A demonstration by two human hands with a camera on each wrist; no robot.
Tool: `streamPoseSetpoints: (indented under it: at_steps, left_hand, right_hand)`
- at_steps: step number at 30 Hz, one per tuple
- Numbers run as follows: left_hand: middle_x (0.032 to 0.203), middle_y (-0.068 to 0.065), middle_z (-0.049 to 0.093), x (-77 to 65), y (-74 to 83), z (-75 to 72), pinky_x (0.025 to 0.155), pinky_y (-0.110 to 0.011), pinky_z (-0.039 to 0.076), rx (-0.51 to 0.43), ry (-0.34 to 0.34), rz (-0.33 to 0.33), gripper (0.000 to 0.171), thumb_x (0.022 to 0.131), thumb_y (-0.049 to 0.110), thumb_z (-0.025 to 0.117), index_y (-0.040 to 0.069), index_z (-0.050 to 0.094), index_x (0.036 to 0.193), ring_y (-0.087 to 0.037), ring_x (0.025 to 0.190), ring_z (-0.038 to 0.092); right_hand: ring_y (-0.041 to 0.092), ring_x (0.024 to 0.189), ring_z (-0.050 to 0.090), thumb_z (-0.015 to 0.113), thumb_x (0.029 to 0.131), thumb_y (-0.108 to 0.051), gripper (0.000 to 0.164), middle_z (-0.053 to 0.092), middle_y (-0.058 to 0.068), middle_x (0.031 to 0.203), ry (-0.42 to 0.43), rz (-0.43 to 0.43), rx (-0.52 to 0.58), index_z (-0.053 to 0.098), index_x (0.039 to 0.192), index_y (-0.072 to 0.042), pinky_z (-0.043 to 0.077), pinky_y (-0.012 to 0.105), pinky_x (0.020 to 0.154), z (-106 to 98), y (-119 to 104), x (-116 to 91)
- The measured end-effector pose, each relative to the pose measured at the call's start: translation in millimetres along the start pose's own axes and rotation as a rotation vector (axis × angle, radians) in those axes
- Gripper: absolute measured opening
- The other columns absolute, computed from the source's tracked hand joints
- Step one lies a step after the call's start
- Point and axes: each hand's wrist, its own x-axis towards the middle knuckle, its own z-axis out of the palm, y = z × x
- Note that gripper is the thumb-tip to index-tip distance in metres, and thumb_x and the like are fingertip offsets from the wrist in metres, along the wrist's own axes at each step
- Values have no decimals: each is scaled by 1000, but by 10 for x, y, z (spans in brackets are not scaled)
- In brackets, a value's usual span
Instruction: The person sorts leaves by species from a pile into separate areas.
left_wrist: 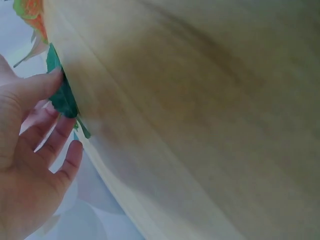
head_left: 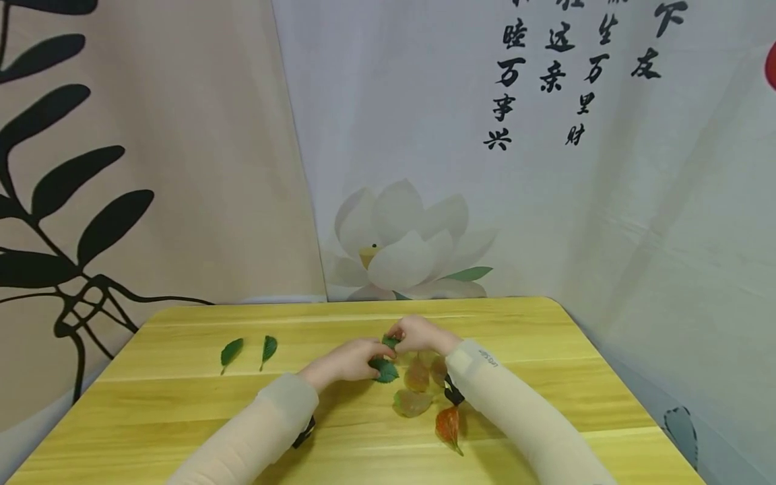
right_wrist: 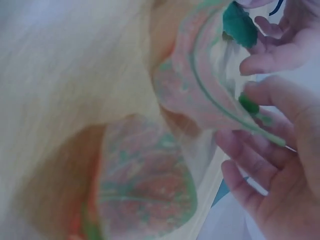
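Over the middle of the table, my left hand (head_left: 351,360) pinches a dark green leaf (head_left: 384,370) between thumb and fingers. The left wrist view shows the thumb lying on that leaf (left_wrist: 62,95), its short stem pointing down. Close beside it, my right hand (head_left: 421,333) pinches another green leaf (head_left: 391,341). In the right wrist view, only a small part of this leaf (right_wrist: 248,103) shows between thumb and fingers. Pale, reddish-green leaf-like pieces (head_left: 417,374) lie under and near the right hand. An orange-red one with a stem (head_left: 447,426) is nearer the front.
Two single green leaves (head_left: 232,352) (head_left: 269,349) lie apart on the left of the wooden table (head_left: 151,404). A printed cloth (head_left: 400,135) hangs behind the table's far edge. Dark wrist bands show below both sleeves.
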Motion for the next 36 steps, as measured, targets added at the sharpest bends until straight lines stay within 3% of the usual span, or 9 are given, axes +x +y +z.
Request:
streamPoseSetpoints:
  at_steps: [3, 9, 16, 20, 24, 27, 31, 34, 36]
  left_hand:
    - [117, -2, 64, 5, 13, 2, 91, -37, 48, 14, 5, 5, 39, 84, 6, 75, 13, 67, 122, -21, 108, 59]
    - [119, -1, 66, 7, 35, 4, 95, -37, 47, 44, 30, -15, 32, 87, 5, 71, 12, 70, 118, -21, 113, 59]
    - [116, -1, 68, -4, 38, -13, 92, -37, 48, 19, 46, -24, 30, 88, 2, 69, 12, 70, 117, -20, 110, 61]
    - [117, -4, 67, -14, 50, -39, 88, -37, 51, -10, 42, -33, 39, 89, 1, 67, 12, 65, 127, -21, 107, 62]
    - [109, -6, 67, -20, 57, -69, 77, -34, 52, -61, 50, -41, 44, 90, 3, 67, 14, 61, 132, -20, 97, 62]
    - [101, -4, 64, -25, 51, -95, 71, -31, 51, -132, 61, -41, 41, 91, 3, 66, 14, 61, 130, -17, 88, 61]
    - [96, -3, 62, -35, 30, -125, 65, -29, 50, -222, 83, -33, 37, 91, 1, 65, 13, 64, 126, -13, 78, 58]
    - [96, -4, 61, -51, 22, -139, 63, -29, 50, -272, 96, -35, 35, 91, 1, 65, 12, 65, 124, -14, 76, 57]
    - [95, -4, 60, -68, 21, -144, 61, -29, 49, -298, 102, -49, 34, 91, 1, 65, 12, 66, 124, -14, 76, 57]
  right_hand:
    - [19, 95, 65, 64, 88, -7, 26, 70, 6, 107, 41, 19, -9, 72, 113, -4, 53, 35, 80, -17, 10, -27]
    - [8, 55, 43, 58, 93, -7, 19, 66, 5, 74, 124, 66, -14, 77, 90, -6, 42, 26, 59, -22, 83, -59]
    - [8, 51, 34, 64, 90, -6, 21, 56, 5, 63, 240, 114, 60, 70, 72, 3, 36, 26, 55, -56, 234, -119]
    - [9, 56, 42, 65, 88, -3, 10, 59, 5, 70, 252, 169, 169, 74, 89, 3, 41, 26, 56, -53, 353, -162]
    - [8, 50, 41, 63, 87, 1, 41, 53, 1, 61, 254, 171, 253, 62, 129, -2, 40, 25, 50, -43, 459, -200]
    - [11, 43, 32, 59, 89, 2, 47, 42, 4, 53, 254, 163, 292, 56, 136, -4, 34, 25, 45, -47, 506, -248]
    - [7, 54, 46, 57, 92, -2, 30, 67, 7, 83, 285, 210, 369, 69, 119, -4, 43, 26, 51, -49, 540, -350]
    - [9, 62, 52, 56, 94, -3, 23, 69, 11, 109, 302, 255, 438, 74, 109, -2, 47, 27, 56, -34, 567, -426]
    - [11, 60, 52, 56, 95, -3, 22, 69, 13, 107, 302, 270, 474, 73, 109, -1, 46, 28, 56, -14, 594, -467]
